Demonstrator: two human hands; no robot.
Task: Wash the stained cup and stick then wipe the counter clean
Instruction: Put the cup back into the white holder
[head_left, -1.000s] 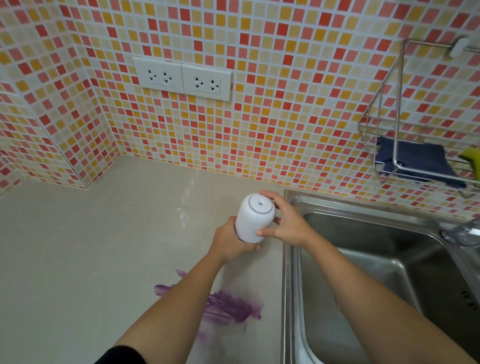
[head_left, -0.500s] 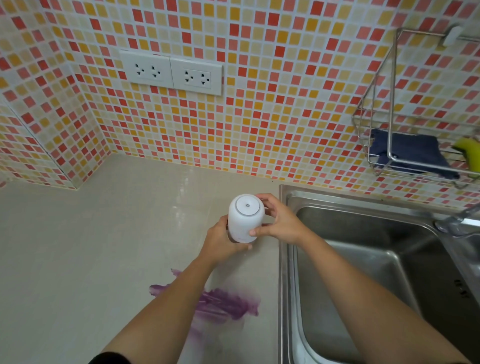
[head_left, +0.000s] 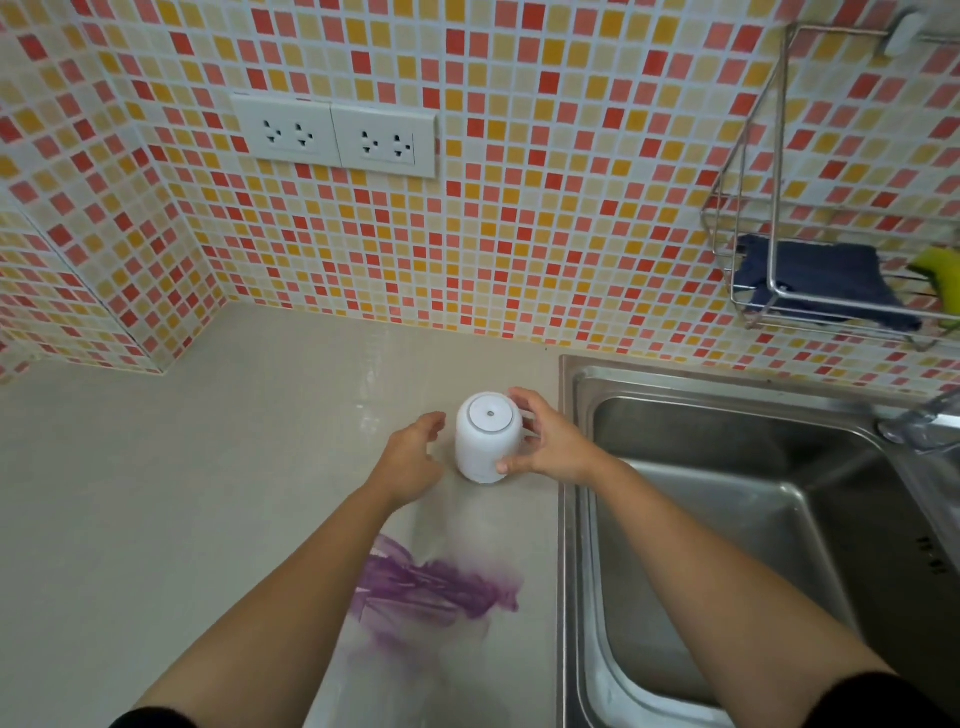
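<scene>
A white cup (head_left: 485, 436) stands upside down on the beige counter (head_left: 208, 493), just left of the sink. My right hand (head_left: 548, 439) grips its right side, fingers around the back and thumb near the rim. Just left of the cup, my left hand (head_left: 410, 457) has its fingers spread and holds nothing. A purple stain (head_left: 436, 590) is smeared on the counter nearer to me, between my forearms. No stick is in view.
A steel sink (head_left: 727, 519) fills the lower right, with a tap (head_left: 919, 426) at its right edge. A wire wall rack (head_left: 779, 291) holds a dark blue cloth (head_left: 815, 278) and a yellow-green sponge (head_left: 937, 265). Two wall sockets (head_left: 335, 135) sit above the counter.
The cup has come down onto the counter, bottom up. My left hand has let go of it and drawn slightly left; my right hand keeps its grip.
</scene>
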